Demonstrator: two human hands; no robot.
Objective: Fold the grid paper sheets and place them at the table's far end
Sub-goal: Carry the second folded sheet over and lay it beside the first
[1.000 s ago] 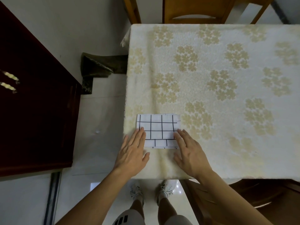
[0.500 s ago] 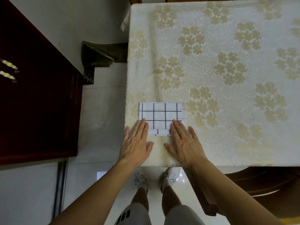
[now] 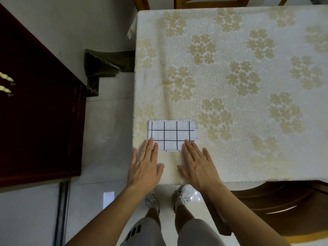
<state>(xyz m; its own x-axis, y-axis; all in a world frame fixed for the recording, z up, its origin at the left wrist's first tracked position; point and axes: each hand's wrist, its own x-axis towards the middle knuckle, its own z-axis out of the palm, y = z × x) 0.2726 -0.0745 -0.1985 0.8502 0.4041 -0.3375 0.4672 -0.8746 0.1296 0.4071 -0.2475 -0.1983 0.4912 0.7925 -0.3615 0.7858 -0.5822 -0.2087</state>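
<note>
Change over the last second: both hands have slid back toward the near edge of the table [image 3: 230,68]. A second ago the fingers covered more of the near corners of the folded grid paper [image 3: 173,134]; now only the tips overlap its near edge. The paper looks unmoved relative to the tablecloth pattern; the shift in framing is head motion.

Read: pressing the crease looks about finished, fold step likely done. Paper is still near the table's near-left corner, so the placement at the far end is not yet done.

Hands:
- left hand [image 3: 144,166]: flat, fingers straight and together, palm down on the table, fingertips touching the paper's near-left corner. Holding nothing.
- right hand [image 3: 198,167]: flat, fingers straight and slightly spread, palm down, index fingertip on the paper's near-right corner, other fingers on the cloth just beside it. Holding nothing.

Paper: lying flat, long side parallel to the table's near edge, close to the table's left edge. A second layer peeks out at its right edge, so layers are slightly misaligned. Far end of the table is well apart from it.
</note>
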